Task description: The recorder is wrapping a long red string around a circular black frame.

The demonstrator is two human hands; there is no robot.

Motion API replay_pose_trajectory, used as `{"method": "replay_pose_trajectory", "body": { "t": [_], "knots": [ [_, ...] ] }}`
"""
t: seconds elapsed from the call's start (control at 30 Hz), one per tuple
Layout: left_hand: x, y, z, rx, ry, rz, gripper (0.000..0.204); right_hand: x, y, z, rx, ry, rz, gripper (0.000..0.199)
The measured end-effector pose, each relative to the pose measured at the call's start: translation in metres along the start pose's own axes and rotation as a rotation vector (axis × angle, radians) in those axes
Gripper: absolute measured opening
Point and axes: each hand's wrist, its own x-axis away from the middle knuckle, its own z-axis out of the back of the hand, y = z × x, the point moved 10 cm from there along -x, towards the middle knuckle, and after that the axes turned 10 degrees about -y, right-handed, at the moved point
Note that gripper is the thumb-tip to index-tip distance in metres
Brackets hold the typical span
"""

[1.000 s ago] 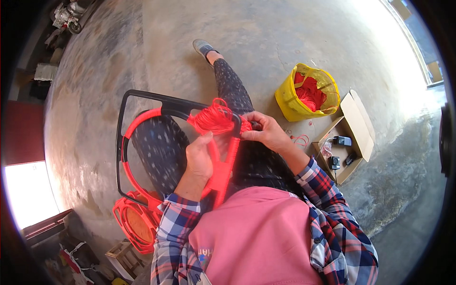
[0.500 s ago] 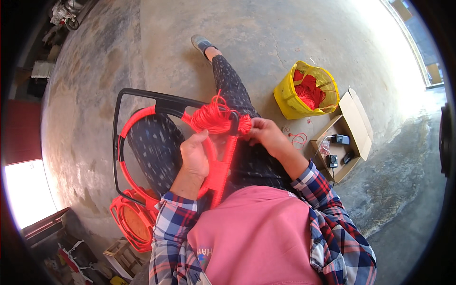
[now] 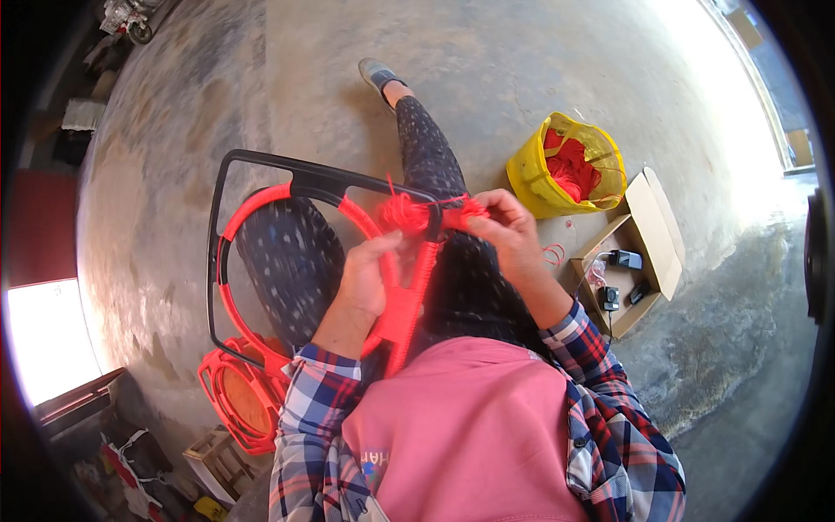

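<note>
A black frame with an inner ring and one side bar wrapped in red cord rests over my lap. A loose bundle of red cord lies at the frame's upper right corner and reaches to both sides of the side bar. My right hand pinches the end of this bundle on the bar's outer side. Inside the frame, my left hand has its thumb against the bundle's left part; its other fingers are mostly hidden.
A yellow basket with red cord in it stands at the right. Beside it, an open cardboard box holds small black devices and cables. Another red-wrapped frame lies at my left, near a wooden stool.
The red cord bundle has shifted rightward through the frame's corner, with less of it left inside. My right hand has moved outward and up; my left thumb has come onto the bundle.
</note>
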Motion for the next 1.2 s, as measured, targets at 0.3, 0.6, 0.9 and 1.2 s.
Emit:
{"method": "replay_pose_trajectory", "body": {
  "t": [0.3, 0.6, 0.9, 1.2],
  "knots": [
    [0.001, -0.005, -0.004, -0.208, 0.055, 0.146, 0.039, 0.021, -0.049, -0.011, -0.935, -0.515, 0.078, 0.036],
    [0.000, -0.005, -0.002, -0.168, 0.052, 0.136, 0.038, 0.066, -0.029, -0.017, -0.665, -0.136, -0.271, 0.040],
    [-0.003, -0.006, -0.005, -0.220, 0.017, 0.114, 0.036, 0.046, 0.022, -0.028, 0.081, -0.245, -0.575, 0.022],
    [-0.005, -0.007, -0.008, -0.256, 0.063, 0.178, 0.029, 0.057, -0.036, -0.041, -0.048, -0.247, -0.293, 0.013]
  ]
}}
